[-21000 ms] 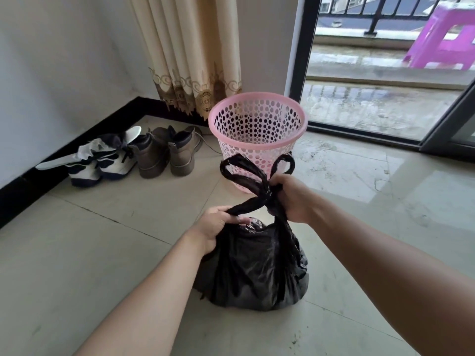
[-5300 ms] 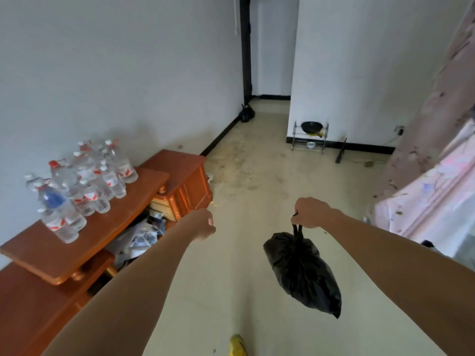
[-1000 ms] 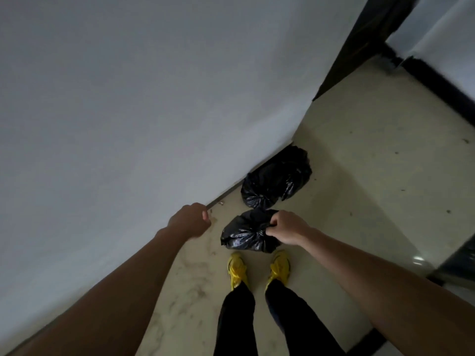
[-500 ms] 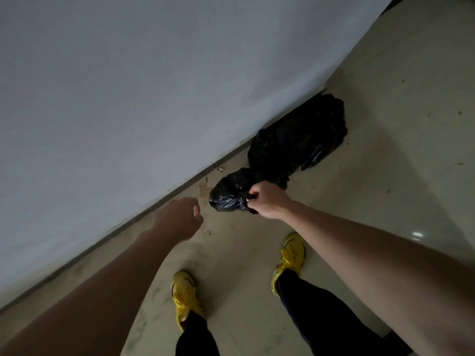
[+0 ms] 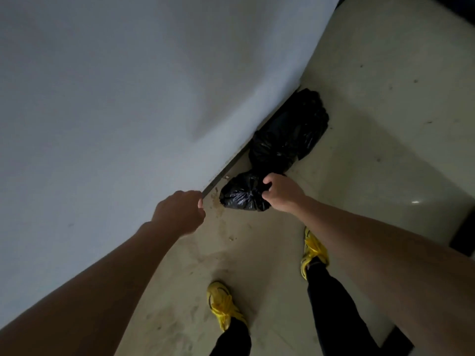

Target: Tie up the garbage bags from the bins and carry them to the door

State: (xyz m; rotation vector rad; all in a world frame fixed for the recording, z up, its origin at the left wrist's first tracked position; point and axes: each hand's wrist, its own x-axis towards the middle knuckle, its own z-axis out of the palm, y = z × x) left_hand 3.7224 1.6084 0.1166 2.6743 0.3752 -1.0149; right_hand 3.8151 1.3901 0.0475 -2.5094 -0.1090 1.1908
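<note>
A small tied black garbage bag (image 5: 239, 195) sits on the floor by the wall's dark baseboard. My right hand (image 5: 282, 192) grips its knotted top from the right, fingers curled into the plastic. Just behind it, a larger black garbage bag (image 5: 288, 134) lies against the same wall and touches the small one. My left hand (image 5: 180, 211) hovers left of the small bag, close to the wall, fingers loosely curled and holding nothing.
A white wall (image 5: 115, 98) fills the left side and meets the beige tiled floor (image 5: 372, 124) along a diagonal. My feet in yellow shoes (image 5: 223, 304) stand just behind the bags. A dark edge (image 5: 462, 235) shows at the far right.
Over the last second my right hand has lowered the small bag to the floor next to the larger bag. My feet have stepped apart, and my left hand has stayed beside the wall.
</note>
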